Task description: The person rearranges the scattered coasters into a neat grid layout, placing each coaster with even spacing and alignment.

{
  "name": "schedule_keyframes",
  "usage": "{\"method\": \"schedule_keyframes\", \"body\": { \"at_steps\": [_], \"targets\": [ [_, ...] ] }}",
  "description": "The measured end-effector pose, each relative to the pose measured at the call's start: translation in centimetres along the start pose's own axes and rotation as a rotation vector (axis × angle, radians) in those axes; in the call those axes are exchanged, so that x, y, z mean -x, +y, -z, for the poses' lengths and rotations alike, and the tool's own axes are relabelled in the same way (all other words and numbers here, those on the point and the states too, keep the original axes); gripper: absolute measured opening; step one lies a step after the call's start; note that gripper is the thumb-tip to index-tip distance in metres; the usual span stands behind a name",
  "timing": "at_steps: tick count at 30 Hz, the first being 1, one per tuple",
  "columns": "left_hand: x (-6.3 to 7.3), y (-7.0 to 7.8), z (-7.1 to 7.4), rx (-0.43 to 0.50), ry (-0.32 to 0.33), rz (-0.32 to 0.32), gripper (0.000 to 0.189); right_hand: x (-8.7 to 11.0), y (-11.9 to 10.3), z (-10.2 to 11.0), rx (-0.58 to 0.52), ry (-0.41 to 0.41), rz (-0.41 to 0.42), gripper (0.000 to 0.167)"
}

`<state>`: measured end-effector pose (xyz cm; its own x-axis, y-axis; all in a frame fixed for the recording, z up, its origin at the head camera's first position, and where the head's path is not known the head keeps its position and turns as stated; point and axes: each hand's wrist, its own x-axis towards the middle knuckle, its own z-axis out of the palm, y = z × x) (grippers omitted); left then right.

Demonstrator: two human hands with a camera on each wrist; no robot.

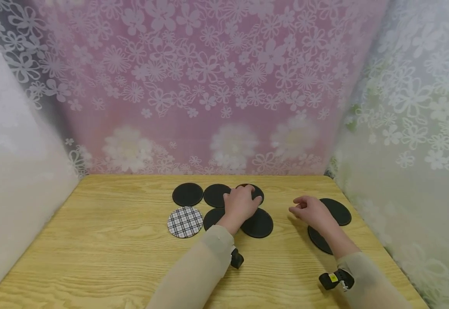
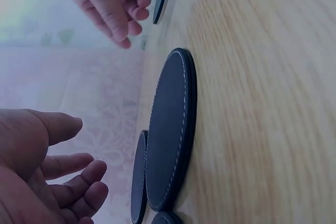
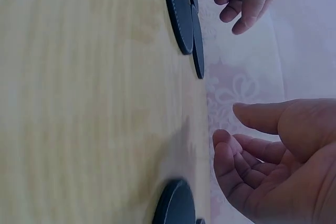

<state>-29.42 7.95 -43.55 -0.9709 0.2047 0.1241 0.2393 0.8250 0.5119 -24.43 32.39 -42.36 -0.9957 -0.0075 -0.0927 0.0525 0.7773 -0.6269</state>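
My left hand [image 1: 241,204] hovers over the black round coasters in the middle, its fingers loosely bent and holding nothing. Beneath it are the back right coaster [image 1: 260,196] and the front right coaster [image 1: 258,224], a stitched rim showing on one coaster [image 2: 169,129] in the left wrist view. Raised beside two more black coasters, the back one [image 1: 338,211] and the front one [image 1: 319,240], is my right hand [image 1: 312,211]. Its thumb and fingers are apart with nothing between them. A plaid coaster [image 1: 185,222] lies front left in the group.
Two black coasters, the back left one [image 1: 187,194] and the back middle one [image 1: 216,195], lie beyond the plaid one, and a front middle coaster [image 1: 212,218] is partly hidden by my left arm. Floral curtains [image 1: 209,86] surround the wooden table [image 1: 112,240] at the back and sides.
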Motion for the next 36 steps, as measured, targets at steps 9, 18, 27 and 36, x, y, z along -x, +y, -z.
{"method": "schedule_keyframes", "body": {
  "at_steps": [9,18,27,36],
  "targets": [
    [1.1,1.6,-0.1,-0.012,-0.029,-0.031,0.041,2.8,2.6,1.9,0.005,0.035,0.041,0.054],
    [1.9,3.4,-1.0,0.020,-0.050,-0.055,0.041,4.4,5.2,3.6,-0.063,0.031,0.001,0.059],
    [2.9,5.2,-2.1,0.001,-0.062,-0.093,0.039,5.4,7.4,4.8,-0.115,0.011,-0.062,0.060],
    [3.3,6.5,-3.4,-0.002,-0.076,-0.093,0.038,6.6,8.7,5.6,-0.095,-0.011,-0.082,0.055]
  ]
}}
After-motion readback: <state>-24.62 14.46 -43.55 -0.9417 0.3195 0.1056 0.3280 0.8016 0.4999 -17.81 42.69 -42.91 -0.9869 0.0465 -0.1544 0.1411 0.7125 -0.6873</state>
